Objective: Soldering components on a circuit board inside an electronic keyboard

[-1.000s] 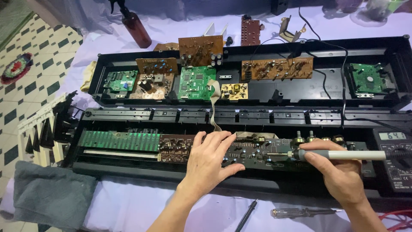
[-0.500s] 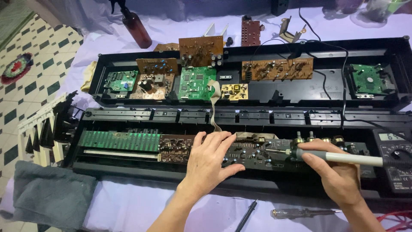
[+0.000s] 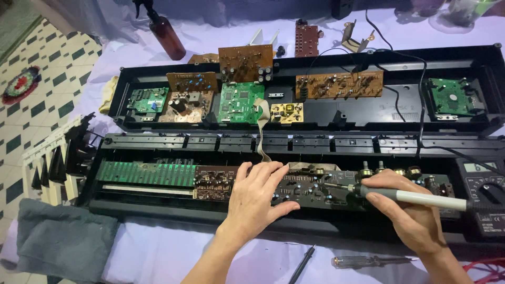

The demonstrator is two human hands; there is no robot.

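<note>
An opened black electronic keyboard case [image 3: 158, 139] lies across the table in two halves. My left hand [image 3: 258, 197] rests flat, fingers spread, on the dark circuit board [image 3: 310, 189] in the near half. My right hand [image 3: 407, 208] grips a soldering iron [image 3: 415, 198] with a white handle and black collar. Its metal tip [image 3: 336, 185] touches that dark board just right of my left fingers. A green board [image 3: 147, 173] lies left of the dark one.
Green and brown circuit boards [image 3: 242, 100] stand in the far half. A multimeter [image 3: 486, 192] sits at the right, a screwdriver [image 3: 371, 261] and black pen [image 3: 301, 265] on the near cloth, a grey towel [image 3: 63, 239] lower left, a brown spray bottle [image 3: 165, 34] at the back.
My right hand with the soldering iron has shifted slightly left and the tip has come down onto the dark board. My left hand has stayed in place.
</note>
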